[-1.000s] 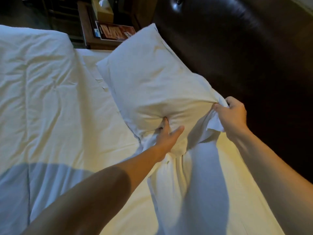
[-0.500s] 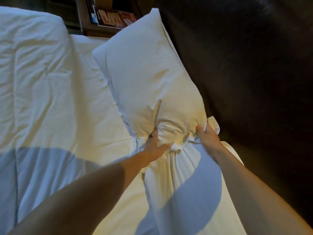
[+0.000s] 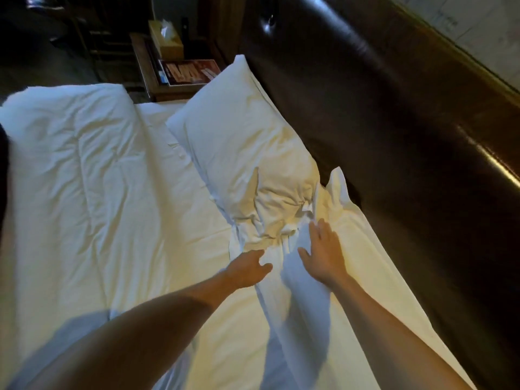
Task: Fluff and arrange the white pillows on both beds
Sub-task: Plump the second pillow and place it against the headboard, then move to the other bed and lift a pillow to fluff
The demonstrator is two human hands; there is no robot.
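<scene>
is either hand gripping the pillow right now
No, both the left hand and right hand lie open just short of the pillow.

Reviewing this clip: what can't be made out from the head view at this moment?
- Second bed: outside the frame.
- Printed card on the nightstand: text too small and dim.
- Left hand fingertips: motion-blurred, contact with the pillow unclear.
- Pillow's far side: hidden against the dark headboard.

Pillow (image 3: 239,153) on bed (image 3: 157,209) against headboard (image 3: 380,136), duvet (image 3: 64,170) to its left
</scene>
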